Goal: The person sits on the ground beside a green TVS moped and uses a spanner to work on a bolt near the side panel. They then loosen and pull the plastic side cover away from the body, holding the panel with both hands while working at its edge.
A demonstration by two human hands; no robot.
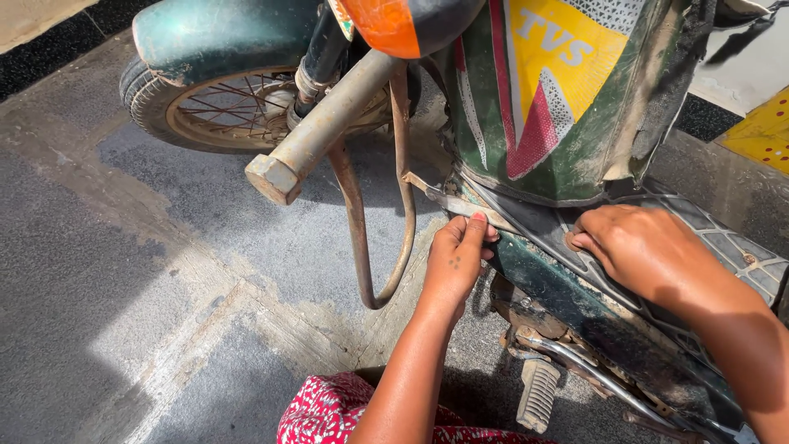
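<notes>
A rusty crash bar (362, 222) and spoked front wheel (238, 103) stood ahead, while the left hand (454, 259) pinched the moped's floorboard trim strip (460, 205) and the right hand (637, 247) pressed curled fingers on the floorboard (723, 247).

On the green moped body panel (567, 156) sits a yellow, red and white angular sticker (546, 74).

Grey concrete ground (123, 271) spreads left of the left hand (454, 256); a moped's front wheel (205, 103) (spoked, dusty) stands on it beyond the hand.
</notes>
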